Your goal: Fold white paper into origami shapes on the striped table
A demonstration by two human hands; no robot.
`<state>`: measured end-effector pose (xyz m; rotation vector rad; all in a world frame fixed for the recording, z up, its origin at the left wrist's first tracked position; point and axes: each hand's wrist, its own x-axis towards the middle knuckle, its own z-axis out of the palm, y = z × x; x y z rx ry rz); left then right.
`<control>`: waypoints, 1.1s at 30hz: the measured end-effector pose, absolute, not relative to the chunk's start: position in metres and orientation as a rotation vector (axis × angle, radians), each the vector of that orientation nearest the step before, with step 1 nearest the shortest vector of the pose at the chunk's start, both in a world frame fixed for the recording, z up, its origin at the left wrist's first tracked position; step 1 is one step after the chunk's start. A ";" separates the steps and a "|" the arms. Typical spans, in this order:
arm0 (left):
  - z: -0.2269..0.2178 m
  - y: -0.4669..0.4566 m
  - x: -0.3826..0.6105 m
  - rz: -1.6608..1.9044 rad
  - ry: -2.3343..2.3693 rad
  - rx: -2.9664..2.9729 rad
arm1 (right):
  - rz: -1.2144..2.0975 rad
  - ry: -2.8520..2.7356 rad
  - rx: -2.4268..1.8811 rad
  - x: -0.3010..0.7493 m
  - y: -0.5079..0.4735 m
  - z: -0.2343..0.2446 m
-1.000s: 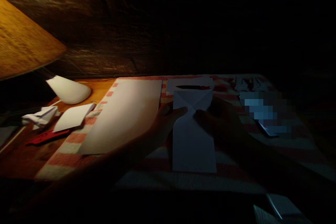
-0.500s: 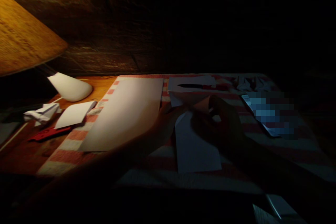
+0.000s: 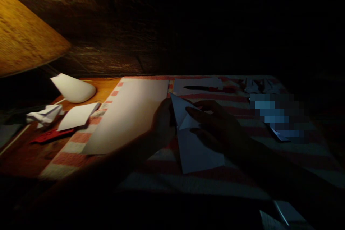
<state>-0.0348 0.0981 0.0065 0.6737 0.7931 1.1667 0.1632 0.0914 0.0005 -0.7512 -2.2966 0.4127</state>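
Note:
A white sheet of paper (image 3: 198, 154) lies over the striped cloth, its far end folded into a slanted, pointed flap. At its left edge is my left hand (image 3: 164, 122), closed on the paper with its fingertips hidden behind it. My right hand (image 3: 219, 125) reaches in from the right, fingers stretched out and apart, touching the folded flap from above. Both hands are in deep shadow. Just beyond them, a knife (image 3: 199, 88) with a dark blade and red handle rests on another white paper (image 3: 180, 85).
A large white sheet (image 3: 126, 115) covers the left of the striped cloth (image 3: 64, 160). Further left are a lamp (image 3: 72, 88), a crumpled paper piece (image 3: 45, 115), a curved white paper (image 3: 78, 115) and a red-handled tool (image 3: 54, 136). Folded paper shapes (image 3: 250, 85) and a blurred-out device (image 3: 275, 115) are right.
The raised paper flap has come down into a pointed fold. My right hand has opened from a pinch and its fingers now lie across the fold; my left hand has shifted slightly left.

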 end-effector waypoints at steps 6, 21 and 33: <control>0.007 0.096 -0.030 1.204 0.797 0.843 | 0.506 -2.239 -0.832 0.167 0.092 -0.002; 0.006 0.096 -0.032 1.138 0.997 0.977 | 1.392 -1.403 -1.173 0.169 0.093 0.010; 0.003 0.097 -0.035 1.110 1.012 0.948 | 1.480 -1.270 -1.132 0.171 0.098 0.002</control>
